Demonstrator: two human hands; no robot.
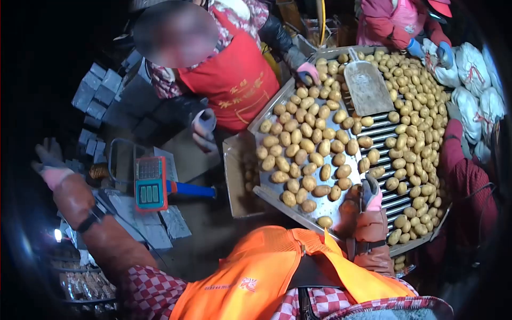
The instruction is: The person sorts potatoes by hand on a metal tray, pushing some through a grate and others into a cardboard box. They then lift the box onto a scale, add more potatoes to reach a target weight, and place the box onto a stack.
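Note:
Gloved in grey and pink, my left hand (52,162) reaches out at the far left with its fingers spread, holding nothing. My right hand (371,193), in a similar glove, is at the lower edge of the metal sorting table (316,209), beside potatoes (344,183); whether it grips one is hidden. Many potatoes lie on the steel tray and on the slatted part (380,133). A metal scoop (369,88) rests on top of the slats. Left of the table, a red scale with a lit display (150,193) stands between my left hand and the potatoes.
A co-worker in a red apron (229,80) stands across, one gloved hand at the potatoes. Another person (394,24) handles a bag at the top right. A third person's sleeve (469,176) reaches in from the right. White bags (472,69), stacked boxes (98,90) and an open carton (242,176) surround the table.

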